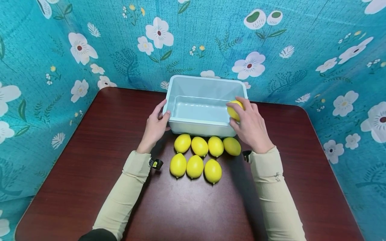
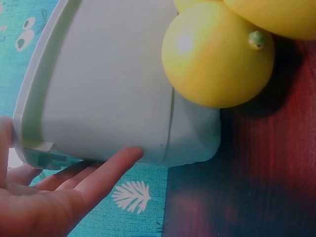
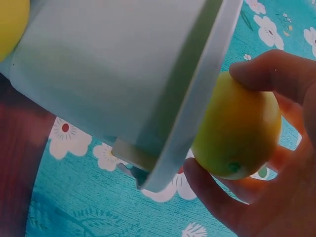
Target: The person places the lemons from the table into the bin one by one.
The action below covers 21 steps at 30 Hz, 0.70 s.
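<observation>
A pale blue plastic bin stands on the table, its inside bare where it shows. My left hand grips the bin's left end at the rim; in the left wrist view its fingers lie along the outer wall. Over the bin's right front corner, my right hand holds a lemon between thumb and fingers. The right wrist view shows that lemon just beyond the rim. Several lemons lie in two rows in front of the bin.
The dark red-brown table has rounded far corners. Blue flowered cloth hangs behind it and along both sides, close to the bin's back. The near row of lemons lies between the forearms.
</observation>
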Each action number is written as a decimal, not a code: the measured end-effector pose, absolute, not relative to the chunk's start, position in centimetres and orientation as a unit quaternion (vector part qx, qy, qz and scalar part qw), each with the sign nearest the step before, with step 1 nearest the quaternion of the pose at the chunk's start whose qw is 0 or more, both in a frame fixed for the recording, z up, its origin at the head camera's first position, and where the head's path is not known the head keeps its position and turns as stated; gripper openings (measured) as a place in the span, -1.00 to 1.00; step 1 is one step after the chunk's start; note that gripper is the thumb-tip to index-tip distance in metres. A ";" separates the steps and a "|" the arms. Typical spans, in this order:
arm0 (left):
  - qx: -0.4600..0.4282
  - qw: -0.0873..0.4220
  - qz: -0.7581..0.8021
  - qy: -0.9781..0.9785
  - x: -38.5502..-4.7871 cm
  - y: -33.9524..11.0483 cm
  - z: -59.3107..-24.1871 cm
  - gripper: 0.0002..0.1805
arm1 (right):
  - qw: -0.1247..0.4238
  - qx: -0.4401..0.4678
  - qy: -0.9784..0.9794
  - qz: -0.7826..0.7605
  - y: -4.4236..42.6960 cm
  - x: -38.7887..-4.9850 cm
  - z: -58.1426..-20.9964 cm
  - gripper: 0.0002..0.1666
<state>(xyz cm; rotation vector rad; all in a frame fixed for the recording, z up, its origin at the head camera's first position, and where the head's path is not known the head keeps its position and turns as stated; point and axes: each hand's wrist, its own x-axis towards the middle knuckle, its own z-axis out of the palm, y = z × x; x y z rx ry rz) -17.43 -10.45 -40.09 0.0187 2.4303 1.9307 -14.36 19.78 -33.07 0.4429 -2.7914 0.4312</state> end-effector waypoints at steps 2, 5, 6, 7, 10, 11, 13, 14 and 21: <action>0.005 0.018 0.622 0.782 -17.4 -10.4 -40.1 -0.42 | 0.138 0.153 -0.967 0.152 19.8 -14.4 -33.2 -0.50; 0.004 0.018 0.622 0.783 -17.4 -10.4 -40.1 -0.42 | 0.134 0.153 -0.966 0.159 19.8 -14.5 -33.3 -0.50; 0.004 0.018 0.622 0.783 -17.4 -10.4 -40.2 -0.42 | 0.134 0.153 -0.966 0.162 19.8 -14.5 -33.4 -0.50; 0.003 0.017 0.622 0.783 -17.4 -10.4 -40.2 -0.42 | 0.134 0.152 -0.965 0.164 19.8 -14.6 -33.4 -0.50; 0.002 0.019 0.622 0.783 -17.3 -10.4 -40.2 -0.42 | 0.135 0.152 -0.964 0.171 19.8 -14.7 -33.5 -0.50; 0.002 0.019 0.622 0.783 -17.3 -10.4 -40.2 -0.42 | 0.135 0.151 -0.964 0.173 19.8 -14.7 -33.6 -0.50; 0.001 0.021 0.623 0.782 -17.3 -10.4 -40.2 -0.42 | 0.135 0.150 -0.964 0.174 19.8 -14.8 -33.6 -0.50; 0.001 0.022 0.623 0.782 -17.3 -10.4 -40.1 -0.42 | 0.135 0.150 -0.964 0.175 19.8 -14.9 -33.7 -0.50; 0.001 0.022 0.624 0.781 -17.3 -10.4 -40.1 -0.42 | 0.138 0.153 -0.964 0.170 19.9 -15.1 -34.0 -0.47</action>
